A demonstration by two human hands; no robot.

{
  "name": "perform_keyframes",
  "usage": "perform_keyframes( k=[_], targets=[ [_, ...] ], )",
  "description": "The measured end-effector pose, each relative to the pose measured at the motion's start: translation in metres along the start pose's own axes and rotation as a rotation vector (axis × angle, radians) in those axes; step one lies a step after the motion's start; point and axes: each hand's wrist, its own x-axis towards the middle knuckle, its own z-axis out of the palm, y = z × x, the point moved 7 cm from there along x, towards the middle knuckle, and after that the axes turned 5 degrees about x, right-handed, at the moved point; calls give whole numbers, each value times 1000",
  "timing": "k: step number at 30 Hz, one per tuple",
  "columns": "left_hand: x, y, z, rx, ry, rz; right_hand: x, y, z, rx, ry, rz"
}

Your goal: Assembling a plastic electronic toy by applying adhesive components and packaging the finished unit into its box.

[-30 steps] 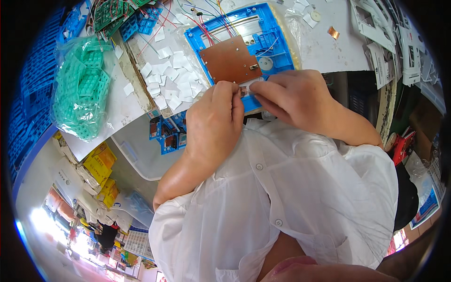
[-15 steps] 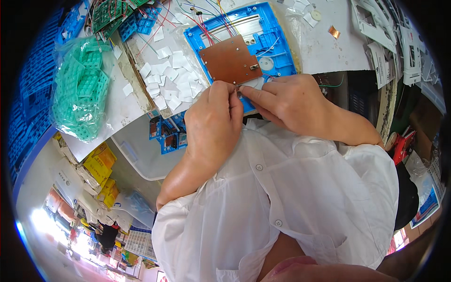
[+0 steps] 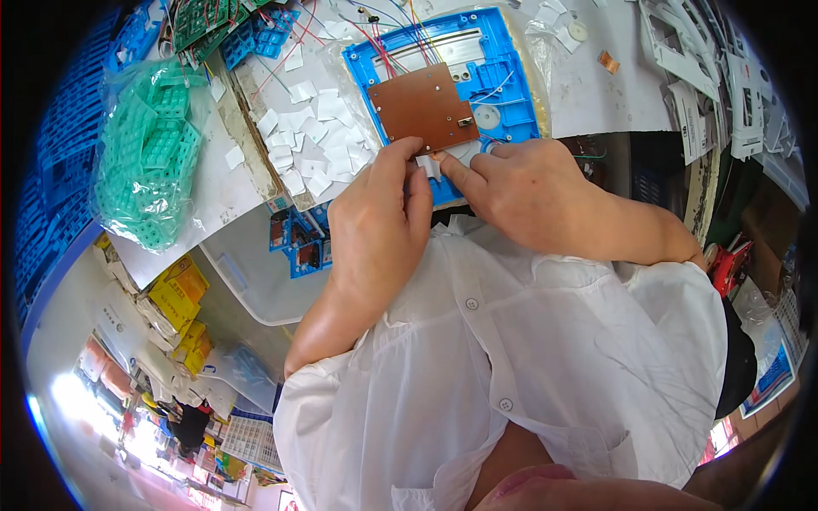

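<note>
A brown circuit board (image 3: 422,106) lies component side down over a blue plastic housing (image 3: 521,117) in front of me. My left hand (image 3: 375,221) reaches to the board's near edge; its index fingertip touches there, and the thumb stands apart below. From the other side my right hand (image 3: 537,192) meets the same edge, its foremost fingertip close to the left one and the other fingers curled. A small white piece (image 3: 429,166) shows between the hands, just below the board. Whatever the right fingertips hold is hidden. Thin coloured wires (image 3: 388,51) run from behind the board.
Many white squares (image 3: 319,136) lie scattered left of the housing. Farther left sits a clear bag of green plastic parts (image 3: 149,162). Stacked green boards (image 3: 204,25) stand at the back left, white plastic frames (image 3: 682,51) at the right. Below the table edge is a translucent bin (image 3: 247,281).
The left hand has loosened: its thumb has come away from the index finger and a white piece now shows between the hands. The board and housing appear shifted slightly right.
</note>
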Motion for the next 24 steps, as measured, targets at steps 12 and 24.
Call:
perform_keyframes(
  k=[12, 24],
  targets=[
    [-40, -60, -53, -207, 513, -250, -1, 2, -1, 65, 118, 17],
    [-33, -58, -28, -495, 26, -205, 5, -6, 2, -15, 65, -45]
  ],
)
